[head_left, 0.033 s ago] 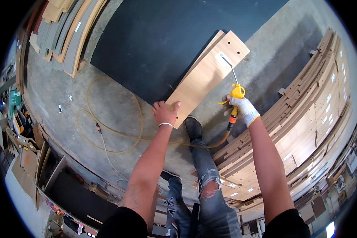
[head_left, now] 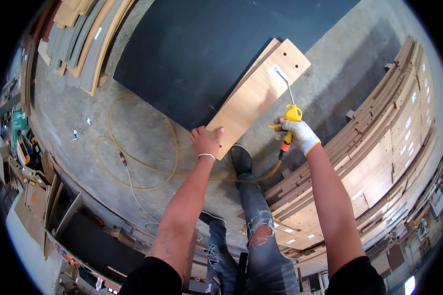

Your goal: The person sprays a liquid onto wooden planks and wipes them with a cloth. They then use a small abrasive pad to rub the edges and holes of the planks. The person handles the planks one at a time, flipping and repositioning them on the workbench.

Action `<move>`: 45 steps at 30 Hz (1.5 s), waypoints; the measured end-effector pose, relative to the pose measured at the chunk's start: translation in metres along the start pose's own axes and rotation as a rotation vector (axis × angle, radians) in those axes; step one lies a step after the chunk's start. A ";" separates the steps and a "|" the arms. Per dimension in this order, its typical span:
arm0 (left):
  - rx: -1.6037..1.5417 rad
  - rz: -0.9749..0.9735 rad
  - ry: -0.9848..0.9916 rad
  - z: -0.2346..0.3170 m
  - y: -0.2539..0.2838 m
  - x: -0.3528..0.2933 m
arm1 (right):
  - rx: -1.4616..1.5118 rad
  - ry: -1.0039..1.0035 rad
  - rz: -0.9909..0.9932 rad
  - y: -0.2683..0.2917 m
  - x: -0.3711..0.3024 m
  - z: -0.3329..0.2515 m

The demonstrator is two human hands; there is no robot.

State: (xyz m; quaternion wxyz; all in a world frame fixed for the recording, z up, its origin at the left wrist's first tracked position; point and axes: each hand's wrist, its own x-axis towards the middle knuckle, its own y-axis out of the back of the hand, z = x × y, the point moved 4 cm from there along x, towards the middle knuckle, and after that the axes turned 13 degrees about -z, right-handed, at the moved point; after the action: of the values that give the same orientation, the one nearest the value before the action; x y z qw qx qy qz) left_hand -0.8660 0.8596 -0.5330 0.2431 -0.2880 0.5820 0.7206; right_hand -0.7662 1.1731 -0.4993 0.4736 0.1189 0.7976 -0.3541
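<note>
My bare left hand (head_left: 205, 142) grips the near end of a light wood-grain board (head_left: 253, 101), its thumb on the top face. The board slants away to the right, with two dark holes and a small white label at its far end. Another board (head_left: 269, 46) shows along its left side, partly covered. In a white work glove, my right hand (head_left: 302, 135) is closed around a yellow air blow gun (head_left: 293, 113). The gun's bent metal nozzle points at the label; whether it touches cannot be told. A yellowish hose (head_left: 261, 179) runs from its orange-and-black coupling.
Beneath the boards lies a large black panel (head_left: 172, 59). Hose loops cross the concrete floor (head_left: 88, 147) at left. Long wooden boards are stacked (head_left: 374, 167) on the right, grey and wood-coloured strips (head_left: 93, 54) at far left. My shoe (head_left: 240, 160) stands beside the board.
The air blow gun and my right hand have shifted slightly to the left. My left hand stays on the board.
</note>
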 end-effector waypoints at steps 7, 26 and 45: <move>-0.094 -0.231 0.153 -0.013 -0.002 -0.014 | -0.239 0.005 -0.046 -0.056 0.065 0.056; -0.604 -0.475 -0.377 -0.083 0.044 -0.050 | -0.751 -0.168 0.341 -0.216 0.010 0.041; -0.323 -0.076 -0.095 -0.024 0.142 0.060 | -0.205 -0.110 0.243 -0.200 -0.006 0.062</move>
State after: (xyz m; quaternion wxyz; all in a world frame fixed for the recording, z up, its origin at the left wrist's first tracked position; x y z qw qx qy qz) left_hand -1.0034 0.8077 -0.4794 0.2477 -0.3107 0.4353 0.8078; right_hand -0.8265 0.9883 -0.4228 0.5656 0.1460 0.7821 -0.2169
